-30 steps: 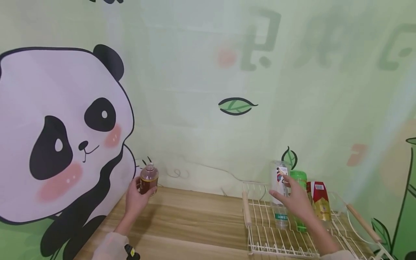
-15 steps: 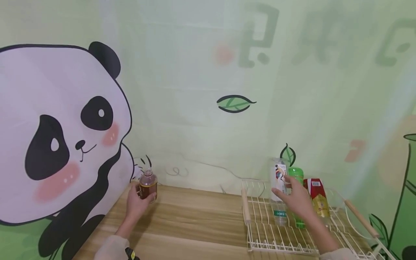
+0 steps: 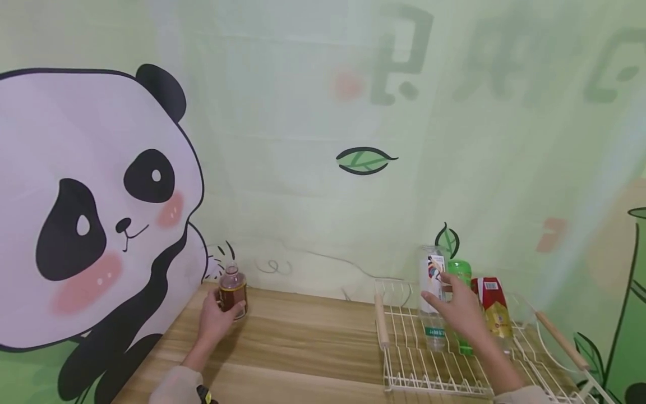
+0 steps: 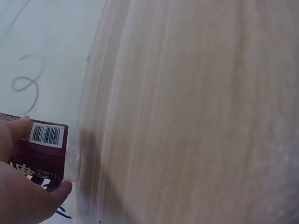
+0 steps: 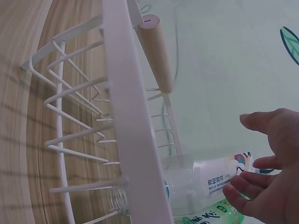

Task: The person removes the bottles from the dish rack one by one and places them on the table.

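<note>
At the left back of the wooden table, my left hand (image 3: 216,317) grips a small uncapped bottle (image 3: 234,292) with a dark red label. The bottle stands upright, and its clear base (image 4: 72,158) is at the table surface. Over the white wire rack (image 3: 419,384), my right hand (image 3: 461,308) has its thumb and fingers spread beside a clear plastic bottle (image 3: 431,283). That bottle is upside down, its neck among the wires. In the right wrist view the thumb is apart from it; whether the fingertips touch it I cannot tell.
A green bottle (image 3: 460,269) and a red and gold package (image 3: 497,308) stand in the rack, partly behind my right hand. Wooden handles (image 3: 382,322) flank the rack. A printed panda cloth (image 3: 303,224) hangs behind the table (image 3: 303,336).
My left hand has lowered the dark red-labelled bottle toward the table. My right hand has stayed beside the clear bottle with almost no movement. The head view has shifted slightly.
</note>
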{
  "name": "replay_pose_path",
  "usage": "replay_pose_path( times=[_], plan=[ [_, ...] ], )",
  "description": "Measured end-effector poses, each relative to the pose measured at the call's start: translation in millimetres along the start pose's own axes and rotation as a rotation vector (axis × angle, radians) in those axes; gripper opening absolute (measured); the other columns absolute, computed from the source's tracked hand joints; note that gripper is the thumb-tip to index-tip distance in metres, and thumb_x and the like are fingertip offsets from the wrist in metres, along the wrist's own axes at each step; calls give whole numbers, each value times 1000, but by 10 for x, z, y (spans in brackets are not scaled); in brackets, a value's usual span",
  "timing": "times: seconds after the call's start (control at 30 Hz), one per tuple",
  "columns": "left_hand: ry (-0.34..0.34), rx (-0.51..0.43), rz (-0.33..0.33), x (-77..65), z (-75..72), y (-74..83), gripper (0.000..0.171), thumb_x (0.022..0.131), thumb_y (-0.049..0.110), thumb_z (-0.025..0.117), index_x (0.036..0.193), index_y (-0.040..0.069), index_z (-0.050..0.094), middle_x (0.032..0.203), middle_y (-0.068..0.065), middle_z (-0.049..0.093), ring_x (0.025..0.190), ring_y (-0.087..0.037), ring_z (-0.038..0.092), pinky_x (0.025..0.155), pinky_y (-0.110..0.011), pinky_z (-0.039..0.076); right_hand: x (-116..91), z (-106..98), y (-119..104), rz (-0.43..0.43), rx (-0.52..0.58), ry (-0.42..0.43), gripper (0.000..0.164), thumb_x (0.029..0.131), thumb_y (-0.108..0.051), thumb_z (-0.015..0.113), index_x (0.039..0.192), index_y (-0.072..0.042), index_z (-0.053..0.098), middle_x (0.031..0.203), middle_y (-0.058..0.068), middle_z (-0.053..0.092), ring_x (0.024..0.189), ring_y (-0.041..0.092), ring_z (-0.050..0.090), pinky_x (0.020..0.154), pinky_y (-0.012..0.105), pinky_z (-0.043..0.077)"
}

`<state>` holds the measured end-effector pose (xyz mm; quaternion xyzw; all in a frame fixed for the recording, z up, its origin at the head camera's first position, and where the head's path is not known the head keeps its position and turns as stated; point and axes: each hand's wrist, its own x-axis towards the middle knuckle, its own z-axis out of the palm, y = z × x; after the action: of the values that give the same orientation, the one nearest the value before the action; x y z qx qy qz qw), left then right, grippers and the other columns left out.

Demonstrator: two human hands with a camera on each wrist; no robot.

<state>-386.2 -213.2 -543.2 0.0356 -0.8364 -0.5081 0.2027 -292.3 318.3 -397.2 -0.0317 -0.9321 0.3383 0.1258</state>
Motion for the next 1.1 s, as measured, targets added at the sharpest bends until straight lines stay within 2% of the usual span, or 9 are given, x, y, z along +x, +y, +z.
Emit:
replay_pose_path(
  times=[0.3,0.53,0.83,1.1],
  plan=[
    [-54,-1,-35,36,8,13,75,94,19,80,146,-15,38,142,-41,48,132,-55,50,112,-66,43,9,-17,35,53,-25,44,82,100,-38,74,156,8,37,152,37,44,136,55,47,104,68,51],
    [-66,-37,-50,51,-9,19,75,94,18,79,146,-14,36,143,-40,47,132,-55,50,113,-66,42,37,-15,94,120,-42,-31,87,98,-35,77,157,10,32,150,39,44,124,53,55,96,65,57],
    [-87,-45,-72,63,-11,-20,75,95,17,78,148,-14,33,146,-39,43,137,-55,45,116,-66,39,68,39,176,103,-55,-66,92,97,-29,79,158,12,24,149,43,43,124,58,56,91,63,59],
    [-78,-26,-70,24,-42,11,75,96,17,79,147,-15,34,144,-41,46,136,-56,46,116,-65,39,76,120,245,107,-62,-69,93,96,-31,79,156,15,24,140,44,49,118,57,60,87,61,61]
  ],
)
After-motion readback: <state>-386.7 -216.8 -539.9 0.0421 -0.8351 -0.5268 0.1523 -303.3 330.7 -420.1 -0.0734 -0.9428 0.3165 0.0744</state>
